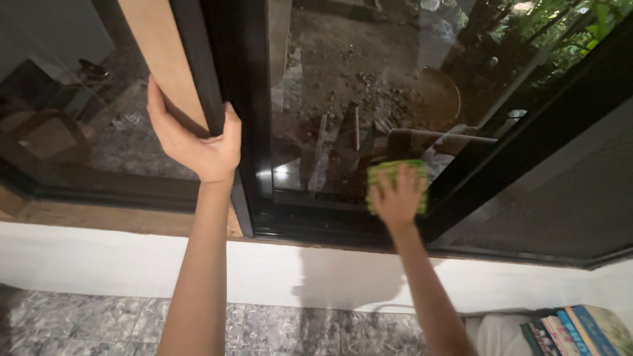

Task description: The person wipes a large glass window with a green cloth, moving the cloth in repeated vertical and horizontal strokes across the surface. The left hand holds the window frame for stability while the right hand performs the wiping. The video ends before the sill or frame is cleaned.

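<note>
A green cloth [395, 179] lies flat against the window glass [343, 99] near its bottom edge, pinned there by the right hand [397, 199] with fingers spread, while the left hand [194, 142] wraps the black frame [211, 72] edge, seemingly for steadiness.

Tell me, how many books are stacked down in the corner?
4 or so: the books lie side by side at the bottom right, by the white wall. The frame's edge cuts them off, so more may be hidden.
</note>
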